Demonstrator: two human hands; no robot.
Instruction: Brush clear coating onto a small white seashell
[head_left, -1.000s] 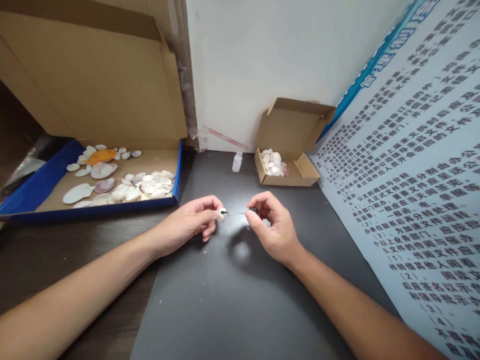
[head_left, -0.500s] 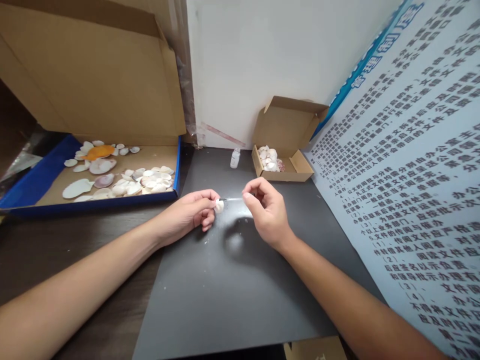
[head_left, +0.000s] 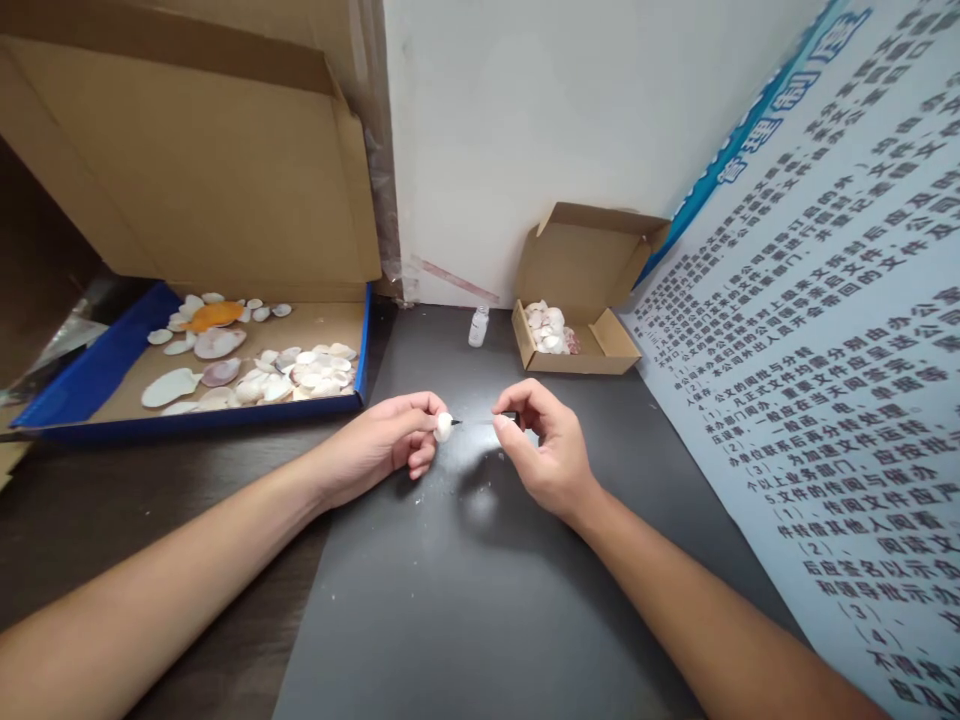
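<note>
Between the thumb and fingers of my left hand [head_left: 405, 432] is a small white shell [head_left: 443, 427], with a short dark tip beside it pointing right. My right hand [head_left: 541, 440] is pinched on a small black-capped brush [head_left: 510, 416], whose thin clear stem points left toward the shell. A small gap lies between the stem and the dark tip. Behind the hands a small glass bottle [head_left: 478, 326] stands upright on the dark grey mat [head_left: 420, 620].
On the left, an open blue-edged box [head_left: 187, 425] holds many shells and an orange one. At the back right, an open small cardboard box [head_left: 600, 362] contains more shells. A printed board [head_left: 847, 400] stands along the right side, and a white panel [head_left: 525, 120] behind.
My right hand has turned slightly, so the black cap now shows between its fingers. The dark tip by the shell shows more clearly. The whole view has shifted a little.
</note>
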